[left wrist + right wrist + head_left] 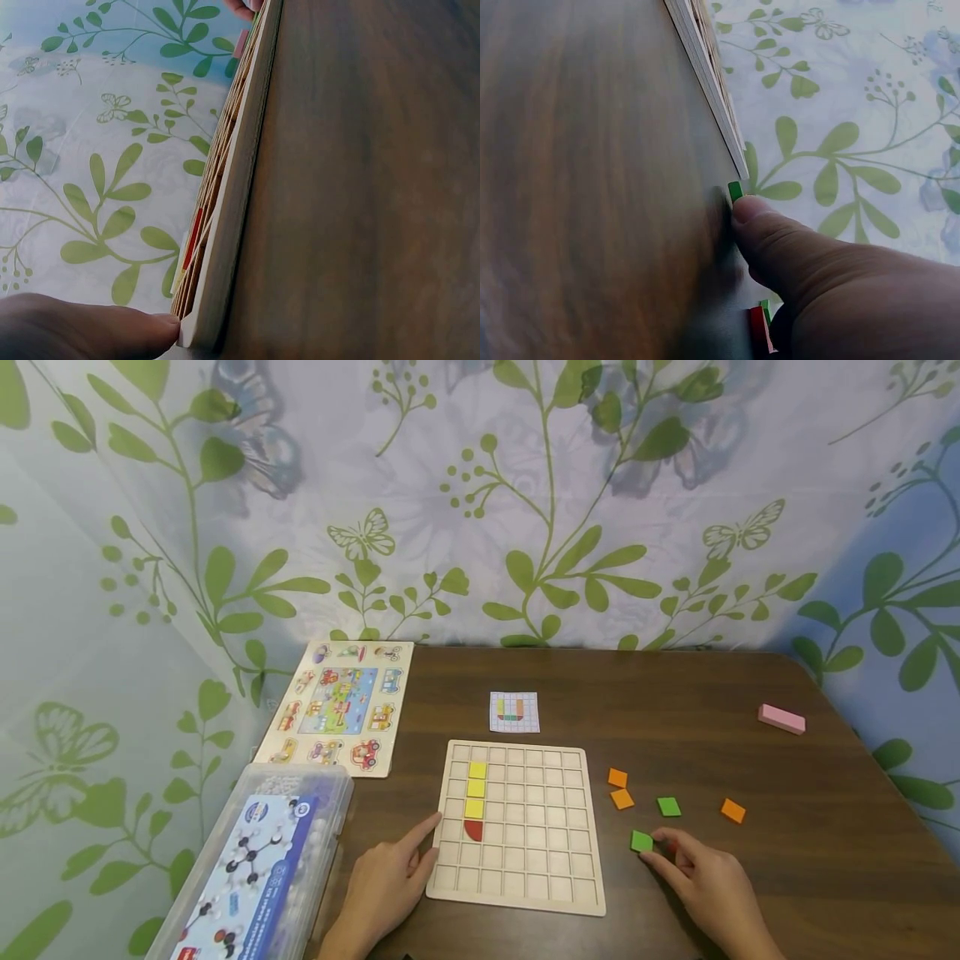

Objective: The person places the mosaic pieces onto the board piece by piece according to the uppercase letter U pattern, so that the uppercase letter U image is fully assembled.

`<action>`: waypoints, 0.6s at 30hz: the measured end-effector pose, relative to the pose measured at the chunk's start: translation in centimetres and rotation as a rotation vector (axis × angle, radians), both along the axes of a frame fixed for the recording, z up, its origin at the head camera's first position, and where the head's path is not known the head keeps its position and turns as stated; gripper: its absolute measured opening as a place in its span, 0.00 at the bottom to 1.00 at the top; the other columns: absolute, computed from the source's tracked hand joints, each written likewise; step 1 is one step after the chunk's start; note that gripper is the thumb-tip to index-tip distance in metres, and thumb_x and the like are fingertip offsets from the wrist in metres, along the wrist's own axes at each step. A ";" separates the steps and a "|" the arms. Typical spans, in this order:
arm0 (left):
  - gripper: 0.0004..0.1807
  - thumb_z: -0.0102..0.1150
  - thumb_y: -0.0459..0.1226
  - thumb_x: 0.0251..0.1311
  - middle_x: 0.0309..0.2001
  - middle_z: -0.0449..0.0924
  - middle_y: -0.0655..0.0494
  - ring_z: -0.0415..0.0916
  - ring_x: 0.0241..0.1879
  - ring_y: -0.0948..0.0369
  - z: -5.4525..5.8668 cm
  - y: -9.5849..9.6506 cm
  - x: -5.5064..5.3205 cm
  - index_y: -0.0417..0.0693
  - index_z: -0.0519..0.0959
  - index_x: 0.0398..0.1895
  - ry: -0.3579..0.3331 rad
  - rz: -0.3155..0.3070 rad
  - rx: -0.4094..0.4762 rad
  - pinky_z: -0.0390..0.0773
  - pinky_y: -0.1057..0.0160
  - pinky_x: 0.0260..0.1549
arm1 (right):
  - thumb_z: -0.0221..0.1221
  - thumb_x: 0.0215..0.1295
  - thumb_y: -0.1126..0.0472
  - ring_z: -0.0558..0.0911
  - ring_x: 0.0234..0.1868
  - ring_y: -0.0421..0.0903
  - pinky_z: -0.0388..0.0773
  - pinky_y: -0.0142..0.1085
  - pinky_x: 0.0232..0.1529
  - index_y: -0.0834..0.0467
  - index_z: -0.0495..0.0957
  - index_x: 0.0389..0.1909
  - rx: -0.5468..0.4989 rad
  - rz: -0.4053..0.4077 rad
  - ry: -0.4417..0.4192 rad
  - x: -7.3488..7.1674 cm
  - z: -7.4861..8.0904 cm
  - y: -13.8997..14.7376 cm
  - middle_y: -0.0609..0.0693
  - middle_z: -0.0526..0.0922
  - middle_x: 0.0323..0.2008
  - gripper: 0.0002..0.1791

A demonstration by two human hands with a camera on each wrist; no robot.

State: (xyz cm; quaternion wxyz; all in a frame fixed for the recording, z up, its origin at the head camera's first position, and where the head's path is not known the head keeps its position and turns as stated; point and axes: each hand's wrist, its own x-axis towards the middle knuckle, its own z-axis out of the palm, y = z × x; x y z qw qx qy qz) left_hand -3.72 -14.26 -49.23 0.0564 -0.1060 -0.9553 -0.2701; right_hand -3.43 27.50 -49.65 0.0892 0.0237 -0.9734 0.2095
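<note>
The wooden grid board (525,860) holds a column of yellow square tiles (476,788) with a red quarter-round tile (474,830) below them. My left hand (386,881) rests at the board's left edge, index finger and thumb touching the rim. To the right of the board, my right hand (705,881) pinches a green square tile (641,841) between thumb and fingertips, close over the table. A red piece (758,330) shows beneath that hand, mostly hidden by its fingers in the head view. Another green tile (669,807) lies just beyond the hand.
Orange tiles (622,798) lie right of the board, one farther right. A small pattern card (514,712) lies behind the board, and a pink block (782,719) sits far right. A vehicle puzzle (393,693) and a molecular model kit box (341,793) stand at left.
</note>
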 end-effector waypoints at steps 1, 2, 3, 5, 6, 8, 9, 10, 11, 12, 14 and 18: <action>0.22 0.66 0.42 0.66 0.13 0.54 0.75 0.46 0.13 0.74 0.0 0.0 0.0 0.57 0.82 0.64 -0.004 -0.001 0.000 0.52 0.69 0.14 | 0.76 0.55 0.52 0.59 0.16 0.35 0.57 0.31 0.20 0.50 0.83 0.44 -0.006 -0.002 0.001 0.1 0.0 0.0 0.38 0.61 0.17 0.18; 0.22 0.66 0.42 0.66 0.13 0.54 0.75 0.46 0.13 0.74 0.0 0.0 0.0 0.57 0.81 0.64 -0.007 -0.001 0.001 0.52 0.69 0.14 | 0.76 0.55 0.52 0.59 0.17 0.35 0.57 0.31 0.20 0.50 0.83 0.43 -0.012 -0.002 0.005 0.1 0.0 0.0 0.38 0.61 0.17 0.18; 0.22 0.66 0.42 0.66 0.13 0.54 0.75 0.46 0.13 0.74 0.0 0.0 0.0 0.57 0.81 0.64 -0.010 0.000 0.001 0.52 0.69 0.14 | 0.77 0.54 0.52 0.59 0.17 0.35 0.57 0.31 0.20 0.50 0.83 0.43 -0.018 -0.001 0.011 0.1 0.0 -0.1 0.38 0.61 0.17 0.18; 0.22 0.66 0.42 0.66 0.13 0.54 0.75 0.46 0.13 0.74 0.0 0.0 0.0 0.58 0.81 0.64 -0.018 0.001 0.001 0.52 0.69 0.14 | 0.77 0.54 0.53 0.59 0.17 0.35 0.57 0.31 0.20 0.50 0.83 0.43 -0.029 0.002 0.022 0.1 0.0 -0.1 0.38 0.61 0.17 0.17; 0.22 0.66 0.42 0.66 0.13 0.54 0.75 0.46 0.13 0.74 0.1 0.0 0.0 0.58 0.81 0.64 -0.021 0.002 0.001 0.52 0.69 0.14 | 0.77 0.54 0.53 0.59 0.16 0.35 0.58 0.31 0.20 0.50 0.83 0.43 -0.034 0.006 0.027 0.2 0.0 -0.1 0.38 0.60 0.16 0.17; 0.22 0.66 0.42 0.66 0.12 0.54 0.75 0.46 0.13 0.74 0.1 0.0 0.0 0.58 0.81 0.64 -0.025 0.003 0.000 0.52 0.69 0.14 | 0.77 0.53 0.54 0.58 0.17 0.34 0.57 0.31 0.20 0.50 0.83 0.42 -0.042 0.013 0.029 0.2 0.0 -0.2 0.37 0.60 0.16 0.17; 0.22 0.65 0.42 0.66 0.12 0.54 0.75 0.46 0.13 0.74 0.1 0.0 0.0 0.58 0.81 0.64 -0.026 0.002 0.000 0.52 0.69 0.14 | 0.77 0.53 0.54 0.58 0.17 0.34 0.57 0.31 0.20 0.50 0.83 0.42 -0.044 0.017 0.030 0.3 0.0 -0.2 0.37 0.60 0.16 0.17; 0.22 0.65 0.42 0.66 0.12 0.54 0.75 0.46 0.13 0.74 0.1 0.0 0.1 0.58 0.81 0.64 -0.024 0.002 0.000 0.52 0.69 0.14 | 0.77 0.53 0.54 0.58 0.17 0.34 0.58 0.31 0.20 0.50 0.83 0.42 -0.045 0.022 0.032 0.3 0.0 -0.3 0.37 0.59 0.16 0.17; 0.22 0.66 0.42 0.66 0.12 0.54 0.75 0.46 0.13 0.74 0.1 0.0 0.0 0.58 0.81 0.64 -0.022 0.001 0.000 0.52 0.69 0.14 | 0.77 0.53 0.54 0.58 0.16 0.33 0.58 0.31 0.20 0.50 0.84 0.42 -0.048 0.029 0.038 0.3 0.0 -0.4 0.36 0.59 0.16 0.17; 0.22 0.66 0.42 0.66 0.13 0.54 0.75 0.46 0.13 0.74 0.1 0.0 0.0 0.58 0.81 0.64 -0.019 0.000 0.001 0.52 0.69 0.14 | 0.77 0.53 0.54 0.57 0.17 0.33 0.58 0.31 0.21 0.49 0.84 0.42 -0.052 0.033 0.041 0.3 0.0 -0.4 0.36 0.59 0.16 0.17; 0.22 0.66 0.42 0.66 0.13 0.54 0.75 0.47 0.13 0.74 0.1 0.0 0.0 0.58 0.81 0.64 -0.014 0.000 -0.001 0.52 0.69 0.14 | 0.77 0.53 0.54 0.57 0.17 0.32 0.58 0.31 0.21 0.50 0.84 0.42 -0.064 0.044 0.050 0.3 0.0 -0.6 0.35 0.59 0.16 0.17; 0.22 0.65 0.42 0.66 0.13 0.55 0.75 0.47 0.13 0.74 0.1 0.0 0.0 0.59 0.81 0.64 -0.014 0.003 -0.004 0.53 0.68 0.14 | 0.77 0.53 0.54 0.57 0.17 0.32 0.58 0.31 0.20 0.49 0.84 0.42 -0.067 0.053 0.054 0.2 0.1 -0.9 0.34 0.59 0.17 0.17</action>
